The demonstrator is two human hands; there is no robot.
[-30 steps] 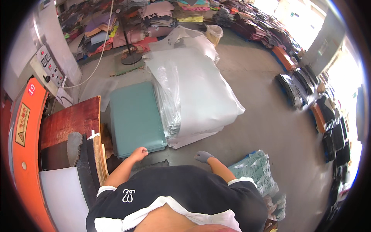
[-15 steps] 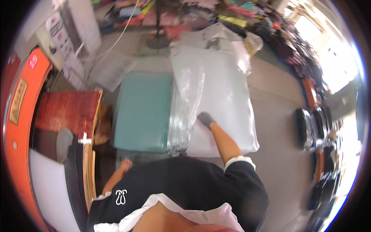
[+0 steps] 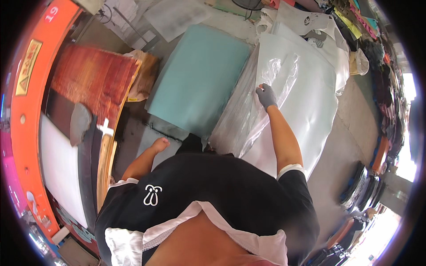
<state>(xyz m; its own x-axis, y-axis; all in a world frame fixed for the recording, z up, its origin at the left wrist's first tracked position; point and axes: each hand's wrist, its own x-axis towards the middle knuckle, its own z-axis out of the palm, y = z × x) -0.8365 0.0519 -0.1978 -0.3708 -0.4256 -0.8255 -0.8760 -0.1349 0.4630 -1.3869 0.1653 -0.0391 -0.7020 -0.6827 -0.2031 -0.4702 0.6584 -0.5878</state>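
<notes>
My right hand [image 3: 266,96], in a grey glove with bare fingertips, is closed at the left edge of a shiny, pale plastic sheet [image 3: 306,102]. The sheet tops a stack on the right and creases around my fingers. To its left, more layers of clear plastic film [image 3: 235,111] hang in folds. Beside them lies a stack of flat teal sheets [image 3: 202,75]. My left hand [image 3: 160,144] is bare and loosely curled near my waist, just short of the teal stack's near corner. Nothing shows in it.
An orange machine frame [image 3: 29,115] stands at the left. Next to it are a red-brown board [image 3: 95,80], a white panel [image 3: 60,168] and a grey scrap [image 3: 80,124]. Dark bundles [image 3: 361,190] line the right. Heaped coloured scraps [image 3: 350,22] lie at the far right.
My view has turned and shifted, so the stacks appear slanted. My right hand has moved from the sheet's surface to its left edge. My left hand stays low, curled.
</notes>
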